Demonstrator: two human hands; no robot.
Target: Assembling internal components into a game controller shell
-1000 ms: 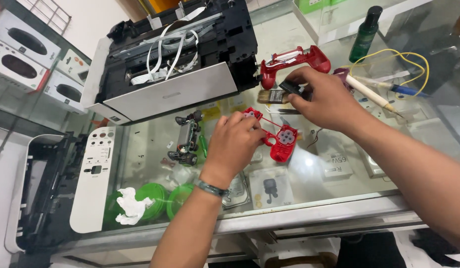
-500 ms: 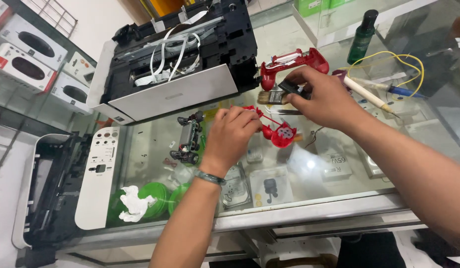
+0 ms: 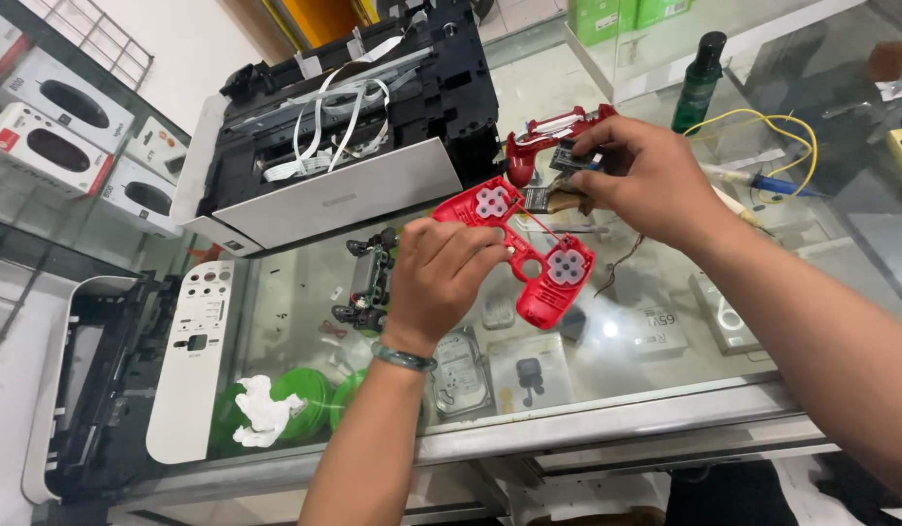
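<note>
My left hand grips the front shell of a red game controller by its left side and holds it above the glass counter, inner side up, with grey rubber button pads showing. My right hand is up and to the right of the shell, pinching a small black and blue part between thumb and fingers. A thin wire runs from that part down to the shell. The other red half of the controller lies on the glass behind. A small brush lies just under my right hand.
An opened black and white printer stands at the back left. A black controller circuit assembly lies on the glass counter. A white panel, crumpled tissue, a green bottle and yellow cable sit around.
My left hand has lifted and turned the red shell up so its inner side shows. The right hand rose slightly with the small part.
</note>
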